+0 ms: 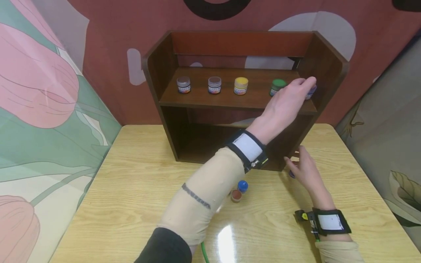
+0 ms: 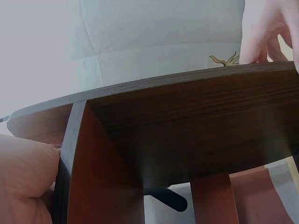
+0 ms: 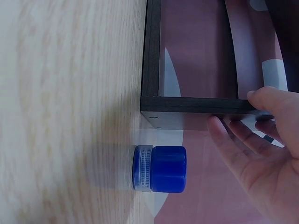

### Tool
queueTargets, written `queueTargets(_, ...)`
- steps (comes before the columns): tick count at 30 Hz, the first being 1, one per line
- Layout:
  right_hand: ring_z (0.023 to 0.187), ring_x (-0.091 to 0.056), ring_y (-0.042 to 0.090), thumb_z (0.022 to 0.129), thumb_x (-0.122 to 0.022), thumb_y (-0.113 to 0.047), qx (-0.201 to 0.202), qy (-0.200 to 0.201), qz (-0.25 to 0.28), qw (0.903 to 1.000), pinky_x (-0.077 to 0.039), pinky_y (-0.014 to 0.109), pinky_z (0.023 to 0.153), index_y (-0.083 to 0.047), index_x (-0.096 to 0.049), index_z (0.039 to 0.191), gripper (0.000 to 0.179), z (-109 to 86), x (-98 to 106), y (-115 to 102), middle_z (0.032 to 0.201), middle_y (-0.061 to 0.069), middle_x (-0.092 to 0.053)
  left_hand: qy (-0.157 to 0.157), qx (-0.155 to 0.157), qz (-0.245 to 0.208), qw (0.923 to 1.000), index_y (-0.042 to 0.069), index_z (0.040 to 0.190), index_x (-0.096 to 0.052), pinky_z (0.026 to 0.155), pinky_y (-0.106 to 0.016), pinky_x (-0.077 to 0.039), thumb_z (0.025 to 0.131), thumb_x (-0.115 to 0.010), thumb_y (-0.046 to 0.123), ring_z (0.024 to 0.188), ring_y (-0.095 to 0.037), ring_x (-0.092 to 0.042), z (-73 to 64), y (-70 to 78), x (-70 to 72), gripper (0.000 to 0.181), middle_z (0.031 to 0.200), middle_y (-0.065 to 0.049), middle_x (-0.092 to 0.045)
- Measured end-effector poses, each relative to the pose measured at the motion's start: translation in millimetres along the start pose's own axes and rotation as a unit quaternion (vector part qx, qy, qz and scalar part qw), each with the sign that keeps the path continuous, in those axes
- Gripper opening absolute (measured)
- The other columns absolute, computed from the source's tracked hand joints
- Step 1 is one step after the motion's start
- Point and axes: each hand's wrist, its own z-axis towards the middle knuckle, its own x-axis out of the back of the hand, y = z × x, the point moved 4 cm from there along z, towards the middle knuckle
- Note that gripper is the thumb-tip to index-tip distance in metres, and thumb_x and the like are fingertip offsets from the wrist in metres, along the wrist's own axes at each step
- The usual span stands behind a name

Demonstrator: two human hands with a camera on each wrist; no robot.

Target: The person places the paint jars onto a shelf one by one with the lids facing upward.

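bluish jar (image 1: 310, 94) half-hidden behind left grip (image 1: 284, 104), hold unclear, right grip (image 1: 308, 171) around shelf edge (image 3: 191, 104)

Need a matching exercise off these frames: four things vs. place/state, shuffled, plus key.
Things:
1. Yellow-lidded jar
2. Shelf unit
3. Right hand
4. Green-lidded jar

Place or state:
A. Gripping the edge of a side panel
B. Partly hidden by the left hand in the head view
C. Third from the left on the upper board
D. Dark brown, standing on the table

Pairs: 1-C, 2-D, 3-A, 4-B
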Motion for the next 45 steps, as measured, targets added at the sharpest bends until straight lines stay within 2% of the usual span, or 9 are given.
queueTargets(9, 0.115, -0.058, 0.055, 0.098, -0.06, -0.01, -0.002, 0.001, 0.003, 1.0, -0.059, 0.061, 0.082, 0.009, -0.036, 0.138, 0.05, 0.0, 1, -2, 0.131, 0.033, -0.051, -0.002, 0.002, -0.014, 0.9999, 0.017, 0.14, -0.04, 0.089, -0.011, -0.056, 0.102, -0.053, 0.013, 0.119, -0.007, -0.063, 1.3, -0.2, -0.2, 0.04, 0.143, -0.001, -0.058)
queueTargets(17, 0.115, -0.058, 0.053, 0.098, -0.06, -0.01, 0.001, 0.003, 0.0, 1.0, -0.059, 0.06, 0.082, 0.007, -0.036, 0.14, 0.051, 0.9, -1, 0, 0.131, 0.032, -0.052, 0.003, 0.002, -0.018, 0.9998, 0.017, 0.144, -0.037, 0.091, -0.011, -0.055, 0.102, -0.053, 0.014, 0.12, -0.007, -0.063, 1.0, -0.9, 0.4, 0.045, 0.143, -0.001, -0.058)
queueTargets(23, 0.115, -0.058, 0.053, 0.098, -0.06, -0.009, 0.0, 0.002, 0.0, 1.0, -0.059, 0.06, 0.082, 0.007, -0.035, 0.141, 0.052, 1.8, -1, 0, 0.131, 0.032, -0.052, 0.0, 0.003, -0.005, 1.0, 0.016, 0.152, -0.032, 0.094, -0.011, -0.054, 0.103, -0.052, 0.015, 0.131, -0.008, -0.057, 0.9, -0.8, 0.1, 0.053, 0.157, -0.003, -0.044)
queueTargets(29, 0.116, -0.057, 0.054, 0.098, -0.059, -0.011, -0.005, 0.001, -0.002, 1.0, -0.059, 0.06, 0.082, 0.007, -0.036, 0.139, 0.05, 0.9, -1, 1, 0.131, 0.033, -0.051, 0.0, -0.005, 0.041, 0.9991, 0.016, 0.155, -0.031, 0.098, -0.011, -0.052, 0.103, -0.05, 0.013, 0.138, -0.011, -0.051, -2.8, 0.8, 3.5, 0.055, 0.163, -0.005, -0.034)
queueTargets(35, 0.115, -0.058, 0.054, 0.098, -0.059, -0.009, 0.0, 0.002, -0.003, 1.0, -0.059, 0.059, 0.081, 0.008, -0.036, 0.14, 0.051, 0.8, -1, 0, 0.13, 0.033, -0.051, -0.001, -0.026, 0.086, 0.996, 0.015, 0.155, -0.032, 0.101, -0.012, -0.051, 0.102, -0.052, 0.009, 0.141, -0.013, -0.048, -12.8, 0.5, 12.6, 0.057, 0.164, -0.006, -0.032)
queueTargets(40, 0.114, -0.058, 0.054, 0.098, -0.06, -0.009, 0.002, 0.005, -0.002, 1.0, -0.06, 0.059, 0.08, 0.008, -0.036, 0.139, 0.051, 0.9, 0, 0, 0.13, 0.033, -0.051, 0.002, -0.056, 0.074, 0.9957, 0.014, 0.153, -0.035, 0.095, -0.01, -0.053, 0.103, -0.05, 0.013, 0.139, -0.01, -0.049, -27.4, -3.1, 21.2, 0.052, 0.162, -0.005, -0.035)
queueTargets(45, 0.114, -0.058, 0.054, 0.098, -0.059, -0.01, 0.002, 0.003, 0.0, 1.0, -0.06, 0.059, 0.079, 0.008, -0.037, 0.138, 0.049, 0.6, 0, 1, 0.129, 0.032, -0.052, 0.033, -0.097, 0.1, 0.9897, 0.014, 0.148, -0.042, 0.101, -0.014, -0.052, 0.105, -0.044, 0.01, 0.136, -0.009, -0.053, -45.7, -8.2, 30.5, 0.044, 0.153, -0.002, -0.047)
